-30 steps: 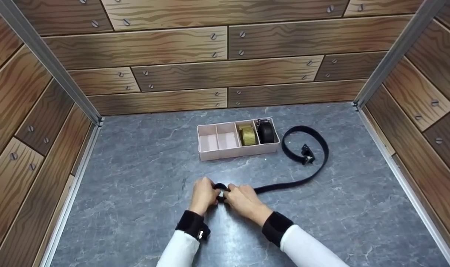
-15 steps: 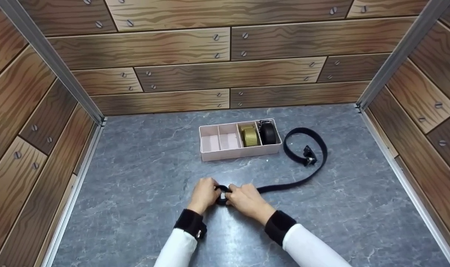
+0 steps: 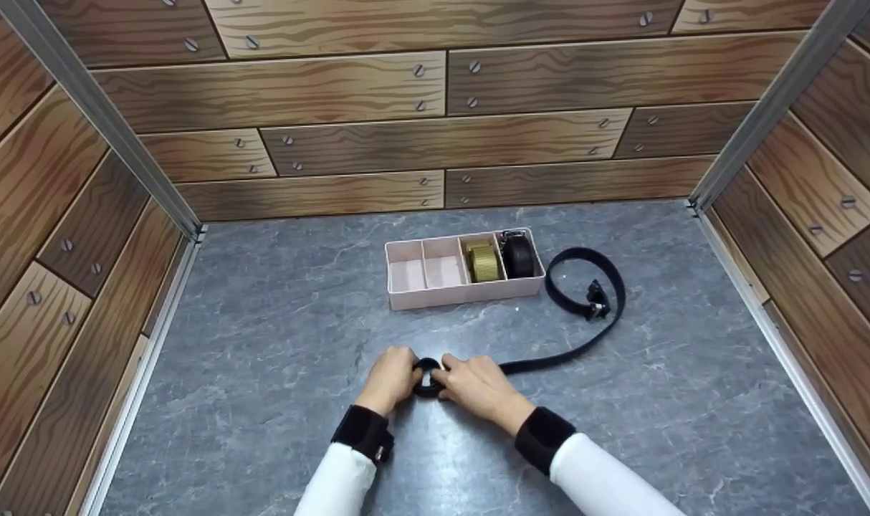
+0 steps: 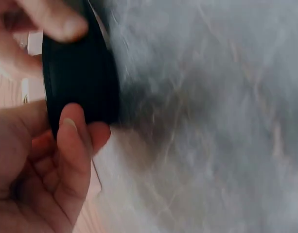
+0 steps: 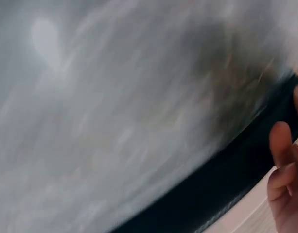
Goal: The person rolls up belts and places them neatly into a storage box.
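Note:
A long black belt lies on edge on the grey surface. Its near end is wound into a small ring between both hands, while the far part curves round to a buckle. My left hand pinches the left side of the ring; in the left wrist view its thumb and fingers hold the wound strap. At the ring's right side, my right hand grips the belt where the straight length leaves it. The right wrist view shows curled fingers against the strap, partly cut off by the frame.
Behind the hands stands a pale pink divided box. A rolled olive-yellow strap and a rolled black belt sit in its two right compartments. Wood-patterned panels wall the surface at the back and sides.
The ring of belt between my hands has become rounder and more closed. The belt's loose right curve has drawn slightly to the left. Both hands stay at nearly the same spot.

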`<action>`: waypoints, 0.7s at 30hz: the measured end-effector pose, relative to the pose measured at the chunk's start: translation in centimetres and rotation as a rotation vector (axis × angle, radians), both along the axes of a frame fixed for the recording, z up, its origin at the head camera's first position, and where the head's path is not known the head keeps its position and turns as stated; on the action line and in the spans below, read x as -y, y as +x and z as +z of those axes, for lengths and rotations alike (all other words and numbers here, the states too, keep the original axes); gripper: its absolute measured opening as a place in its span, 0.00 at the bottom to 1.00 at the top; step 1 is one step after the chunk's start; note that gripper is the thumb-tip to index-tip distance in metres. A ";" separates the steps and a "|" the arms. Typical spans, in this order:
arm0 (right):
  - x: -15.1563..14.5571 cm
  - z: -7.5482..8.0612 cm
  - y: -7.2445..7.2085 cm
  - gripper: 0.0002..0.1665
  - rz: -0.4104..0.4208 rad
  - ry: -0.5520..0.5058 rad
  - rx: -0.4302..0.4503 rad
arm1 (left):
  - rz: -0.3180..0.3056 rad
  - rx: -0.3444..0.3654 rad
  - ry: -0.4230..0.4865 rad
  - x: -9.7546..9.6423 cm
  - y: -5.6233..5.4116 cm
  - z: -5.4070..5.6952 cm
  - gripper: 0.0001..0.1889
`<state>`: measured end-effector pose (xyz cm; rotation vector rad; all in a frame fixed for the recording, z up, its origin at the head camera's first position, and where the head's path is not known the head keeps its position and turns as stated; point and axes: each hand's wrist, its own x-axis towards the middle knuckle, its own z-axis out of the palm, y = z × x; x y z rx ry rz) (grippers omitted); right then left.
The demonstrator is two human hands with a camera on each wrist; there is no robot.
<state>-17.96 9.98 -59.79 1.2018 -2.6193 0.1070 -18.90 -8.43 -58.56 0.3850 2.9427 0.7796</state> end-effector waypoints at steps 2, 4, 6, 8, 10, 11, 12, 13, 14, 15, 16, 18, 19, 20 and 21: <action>-0.2 -0.1 -0.2 0.17 0.005 0.003 -0.033 | -0.036 -0.009 -0.015 0.0 -0.2 0.0 0.13; -0.1 -0.3 -0.2 0.17 -0.008 -0.013 -0.065 | -0.026 -0.018 0.002 -0.1 -0.2 -0.1 0.11; 0.2 -0.6 0.0 0.18 -0.037 -0.035 -0.086 | 0.023 -0.025 0.037 -0.3 -0.1 -0.3 0.11; 0.8 -0.8 0.2 0.18 -0.086 -0.054 -0.078 | 0.089 -0.032 0.085 -0.5 0.1 -0.5 0.11; 1.4 -0.8 0.4 0.18 -0.135 -0.065 -0.050 | 0.153 -0.043 0.121 -0.6 0.1 -0.8 0.10; 1.6 -0.7 0.4 0.18 -0.155 -0.062 -0.031 | 0.172 -0.049 0.132 -0.7 0.1 -1.0 0.08; 1.8 -0.6 0.4 0.18 -0.167 -0.057 -0.009 | 0.184 -0.047 0.137 -0.7 0.2 -1.0 0.07; 1.9 -0.5 0.4 0.17 -0.172 -0.053 0.010 | 0.186 -0.053 0.133 -0.7 0.1 -1.0 0.05; 1.8 -0.4 0.3 0.16 -0.162 -0.051 0.031 | 0.183 -0.055 0.124 -0.7 0.1 -1.0 0.02; 1.6 -0.3 0.2 0.15 -0.146 -0.041 0.051 | 0.173 -0.051 0.111 -0.7 0.0 -0.9 0.01; 1.3 -0.1 0.1 0.14 -0.125 -0.036 0.073 | 0.156 -0.038 0.099 -0.6 0.0 -0.9 0.02; 0.6 0.2 -0.2 0.13 -0.086 -0.014 0.106 | 0.110 -0.005 0.066 -0.5 -0.1 -0.6 0.05; 0.3 0.4 -0.4 0.13 -0.072 -0.006 0.118 | 0.089 0.003 0.052 -0.5 -0.2 -0.6 0.06; 0.0 0.5 -0.5 0.13 -0.060 0.007 0.129 | 0.070 0.012 0.042 -0.4 -0.3 -0.5 0.07; -0.2 0.7 -0.6 0.13 -0.055 0.019 0.133 | 0.054 0.017 0.035 -0.3 -0.4 -0.5 0.07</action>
